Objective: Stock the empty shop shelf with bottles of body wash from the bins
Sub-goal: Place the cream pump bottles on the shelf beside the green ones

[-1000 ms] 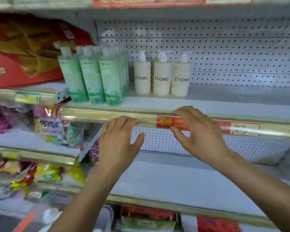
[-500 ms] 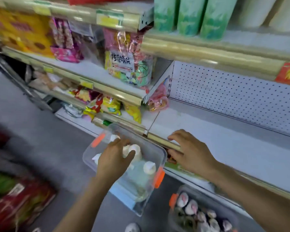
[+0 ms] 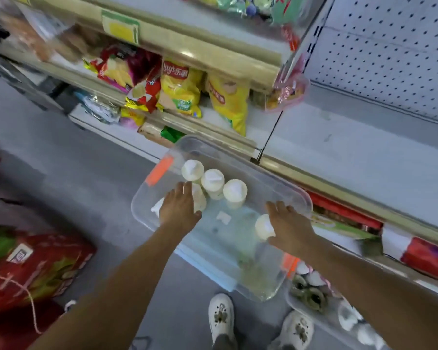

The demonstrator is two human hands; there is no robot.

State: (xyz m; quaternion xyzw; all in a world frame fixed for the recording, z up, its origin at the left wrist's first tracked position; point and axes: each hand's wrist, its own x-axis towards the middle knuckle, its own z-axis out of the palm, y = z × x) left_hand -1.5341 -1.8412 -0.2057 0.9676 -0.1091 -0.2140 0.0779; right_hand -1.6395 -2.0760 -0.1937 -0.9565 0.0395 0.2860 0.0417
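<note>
A clear plastic bin (image 3: 302, 198) with orange latches stands on the floor in front of the shelving. Several cream body wash bottles (image 3: 213, 181) with white pump tops stand in it. My left hand (image 3: 178, 207) reaches down into the bin's left side and holds one bottle (image 3: 199, 198) between thumb and fingers. My right hand (image 3: 290, 224) is at the bin's right side, thumb and fingers around another bottle (image 3: 263, 227). The empty white shelf (image 3: 352, 147) with a pegboard back lies to the upper right.
A second clear bin (image 3: 321, 322) with darker bottles sits on the floor at the lower right, beside my white shoes (image 3: 220, 317). Crisp bags (image 3: 180, 94) fill the shelves at the upper left. Red sacks (image 3: 33, 269) lie on the grey floor at the left.
My view has tilted down from the shelves to the bin on the floor. My right hand left the shelf edge and came down into the bin. My left hand settled on a bottle.
</note>
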